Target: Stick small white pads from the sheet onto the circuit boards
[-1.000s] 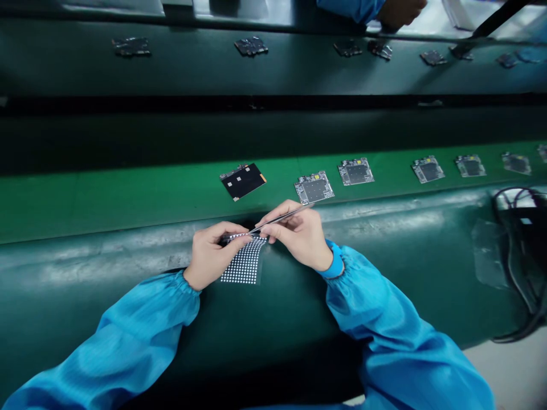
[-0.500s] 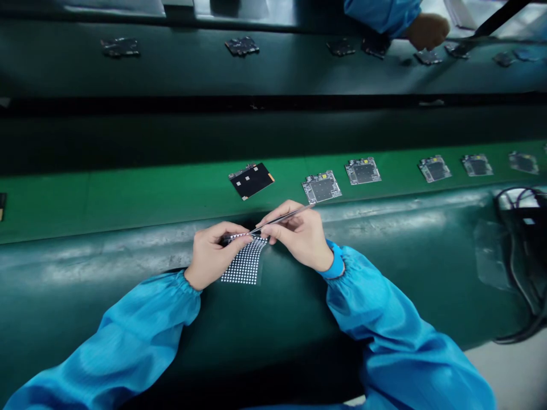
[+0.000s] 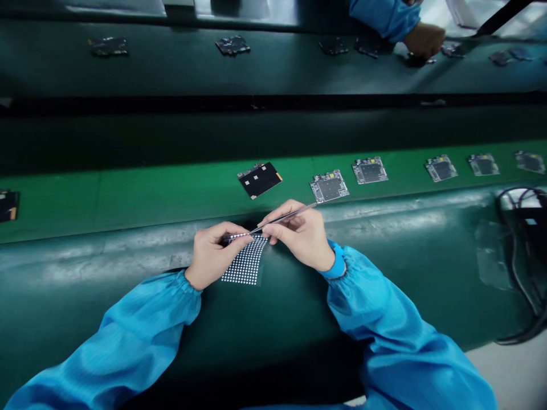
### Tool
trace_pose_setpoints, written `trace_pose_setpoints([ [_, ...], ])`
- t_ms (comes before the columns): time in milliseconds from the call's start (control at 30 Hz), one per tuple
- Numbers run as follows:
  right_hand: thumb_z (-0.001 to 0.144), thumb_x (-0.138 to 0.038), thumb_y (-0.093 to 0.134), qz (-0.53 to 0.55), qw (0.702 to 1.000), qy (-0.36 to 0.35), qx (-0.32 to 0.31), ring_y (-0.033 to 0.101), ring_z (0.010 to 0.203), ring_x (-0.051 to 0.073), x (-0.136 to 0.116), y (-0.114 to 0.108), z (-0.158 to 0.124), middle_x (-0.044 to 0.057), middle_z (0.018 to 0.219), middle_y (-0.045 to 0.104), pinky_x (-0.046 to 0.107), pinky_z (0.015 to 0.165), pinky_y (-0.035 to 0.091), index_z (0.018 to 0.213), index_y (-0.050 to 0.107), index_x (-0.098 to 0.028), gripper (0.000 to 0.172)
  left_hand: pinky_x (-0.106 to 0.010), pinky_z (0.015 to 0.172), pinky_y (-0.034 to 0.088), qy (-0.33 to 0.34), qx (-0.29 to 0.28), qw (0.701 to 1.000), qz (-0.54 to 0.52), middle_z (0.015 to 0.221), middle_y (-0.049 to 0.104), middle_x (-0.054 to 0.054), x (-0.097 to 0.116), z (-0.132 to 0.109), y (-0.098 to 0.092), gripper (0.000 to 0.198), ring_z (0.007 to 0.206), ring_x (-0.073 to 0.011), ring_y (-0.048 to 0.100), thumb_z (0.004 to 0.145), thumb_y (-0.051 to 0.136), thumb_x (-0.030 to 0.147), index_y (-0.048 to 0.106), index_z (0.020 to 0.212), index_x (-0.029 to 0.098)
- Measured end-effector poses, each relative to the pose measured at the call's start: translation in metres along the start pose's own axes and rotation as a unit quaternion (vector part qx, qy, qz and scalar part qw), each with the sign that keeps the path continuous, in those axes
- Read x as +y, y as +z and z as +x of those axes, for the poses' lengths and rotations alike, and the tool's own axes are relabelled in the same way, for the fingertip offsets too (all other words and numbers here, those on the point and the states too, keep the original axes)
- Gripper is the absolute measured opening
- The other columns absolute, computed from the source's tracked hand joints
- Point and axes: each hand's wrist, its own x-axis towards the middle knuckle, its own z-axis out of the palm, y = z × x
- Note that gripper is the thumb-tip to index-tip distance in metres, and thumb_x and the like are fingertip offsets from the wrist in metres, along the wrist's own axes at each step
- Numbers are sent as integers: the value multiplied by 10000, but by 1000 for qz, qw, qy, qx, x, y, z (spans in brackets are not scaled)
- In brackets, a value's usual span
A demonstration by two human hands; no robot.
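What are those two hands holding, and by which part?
The left hand pinches the white-dotted sheet near its top edge. The right hand holds a tweezer-like tool partway along its length; whether it also grips the sheet is unclear.

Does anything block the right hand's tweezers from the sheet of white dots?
Nothing visible does. The tweezers in the right hand reach the upper edge of the dotted sheet, beside the left hand pinching it. Tip contact is too small to tell.
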Motion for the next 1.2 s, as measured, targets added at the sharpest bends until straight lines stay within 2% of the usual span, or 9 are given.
trace_pose_setpoints([
  [133,780,-317,857,10,1000,-8,5,667,545,126,-3,0,0,25,691,730,254,508,571,811,697,-161,226,-245,622,563,0,-4,1000,9,759,784,-5,0,1,0,84,657,-144,719,817,812,302,781,809,224],
  [233,777,-344,855,4,999,-9,40,662,526,131,-1,-16,6,24,668,728,258,493,565,823,670,-163,262,-254,664,575,-1,-4,1000,16,796,794,-4,-1,-2,0,90,705,-153,736,816,815,316,785,830,233],
  [300,761,-384,859,-8,995,-24,97,661,526,136,4,-43,14,15,652,716,256,480,556,828,652,-169,306,-259,695,580,-9,1,1000,24,821,799,0,-2,-4,-1,91,736,-158,744,821,812,322,789,855,241],
  [433,722,-441,865,-53,967,-47,246,652,545,132,15,-122,30,14,673,697,245,482,542,822,622,-176,373,-257,711,583,-24,8,999,31,840,800,7,-5,-6,-6,118,762,-167,747,802,828,339,791,871,252],
  [500,693,-436,878,-74,955,-37,284,638,529,125,19,-154,35,22,667,687,238,474,527,791,608,-172,389,-262,724,584,-31,11,999,41,845,800,9,-7,-7,-7,128,768,-170,745,798,830,347,792,874,253],
  [567,681,-415,882,-86,952,-23,292,637,525,128,22,-172,40,27,657,681,233,464,513,777,596,-174,387,-267,723,587,-34,15,998,52,845,800,12,-7,-7,-9,138,759,-173,742,790,836,349,794,877,250],
  [733,715,-357,855,-98,955,-8,279,651,529,145,29,-175,50,21,658,690,242,452,517,825,571,-193,347,-269,673,602,-14,27,998,57,837,798,18,-7,-7,-12,151,734,-184,739,752,855,333,799,866,250],
  [900,724,-354,863,-108,956,15,272,627,492,131,32,-175,54,11,621,685,228,435,511,822,555,-195,360,-287,696,623,-16,32,998,56,834,799,8,-7,-7,-12,171,721,-192,741,734,861,342,800,860,244],
  [1200,734,-350,854,-116,954,8,277,594,457,118,33,-182,52,1,591,672,223,419,497,813,550,-199,349,-306,649,636,-6,43,997,58,801,793,5,-3,-6,-12,155,698,-206,736,725,850,353,799,830,251],
])
